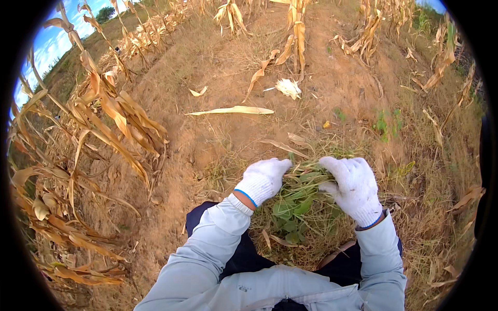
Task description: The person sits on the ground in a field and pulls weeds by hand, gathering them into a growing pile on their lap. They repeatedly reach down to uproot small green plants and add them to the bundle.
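Between my knees lies a loose pile of cut grass and green leafy plants (298, 205), its stems spread to both sides. My left hand (262, 180), in a white knitted glove with a blue cuff edge, is closed at the pile's upper left, fingers bent round the grass stems. Across from it, my right hand (355, 189), gloved the same way, pinches stems at the upper right between thumb and fingers. The fingertips of both hands are partly hidden by the gloves' angle and the grass.
Dry corn stalks (104, 109) lean along the left. More stalks (298, 36) stand ahead. On the reddish soil (207, 140) lie a long dry husk leaf (236, 110) and a pale corn husk (288, 88). Dry grass (436, 207) covers the right side.
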Demonstrator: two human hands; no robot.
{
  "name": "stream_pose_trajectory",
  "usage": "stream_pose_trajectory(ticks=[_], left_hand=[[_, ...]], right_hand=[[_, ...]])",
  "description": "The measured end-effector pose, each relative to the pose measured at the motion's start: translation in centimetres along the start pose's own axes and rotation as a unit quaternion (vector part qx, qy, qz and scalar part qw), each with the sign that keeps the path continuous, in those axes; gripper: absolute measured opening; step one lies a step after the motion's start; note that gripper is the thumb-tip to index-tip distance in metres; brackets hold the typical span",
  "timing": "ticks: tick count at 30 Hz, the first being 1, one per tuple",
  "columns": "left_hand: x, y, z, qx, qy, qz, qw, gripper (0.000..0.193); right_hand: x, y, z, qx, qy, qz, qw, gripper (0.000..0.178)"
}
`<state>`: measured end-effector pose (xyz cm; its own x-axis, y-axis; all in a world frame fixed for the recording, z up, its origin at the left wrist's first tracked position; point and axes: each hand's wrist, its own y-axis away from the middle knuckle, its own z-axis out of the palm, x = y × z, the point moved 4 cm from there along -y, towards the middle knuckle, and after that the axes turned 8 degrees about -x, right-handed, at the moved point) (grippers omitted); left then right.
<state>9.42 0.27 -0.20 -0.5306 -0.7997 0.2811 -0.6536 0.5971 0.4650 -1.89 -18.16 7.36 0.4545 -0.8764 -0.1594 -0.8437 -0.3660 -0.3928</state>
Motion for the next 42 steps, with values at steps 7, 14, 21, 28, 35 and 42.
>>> stream_pose_trajectory(ticks=[7,14,21,28,35,42], left_hand=[[1.0,2.4,0.9,-0.035,0.16,0.396,0.904,0.055],[1.2,3.6,-0.6,0.001,0.59,0.36,0.722,0.047],[-1.8,0.2,1.7,0.087,0.805,0.223,0.542,0.043],[-0.3,-1.7,1.8,0.322,0.628,0.228,0.67,0.036],[4.7,1.4,-0.8,0.39,0.143,0.153,0.897,0.045],[7.0,-0.2,1.3,0.381,0.118,0.249,0.882,0.051]], right_hand=[[4.7,1.7,1.6,-0.138,-0.378,0.2,0.893,0.045],[4.2,2.4,4.6,-0.048,-0.663,0.241,0.707,0.036],[6.5,3.0,6.2,0.081,-0.695,0.273,0.66,0.045],[6.0,5.3,14.5,0.023,-0.539,0.289,0.791,0.043],[2.9,3.6,13.2,0.101,-0.591,0.302,0.741,0.043],[2.8,2.9,8.0,0.174,-0.633,0.457,0.6,0.044]])
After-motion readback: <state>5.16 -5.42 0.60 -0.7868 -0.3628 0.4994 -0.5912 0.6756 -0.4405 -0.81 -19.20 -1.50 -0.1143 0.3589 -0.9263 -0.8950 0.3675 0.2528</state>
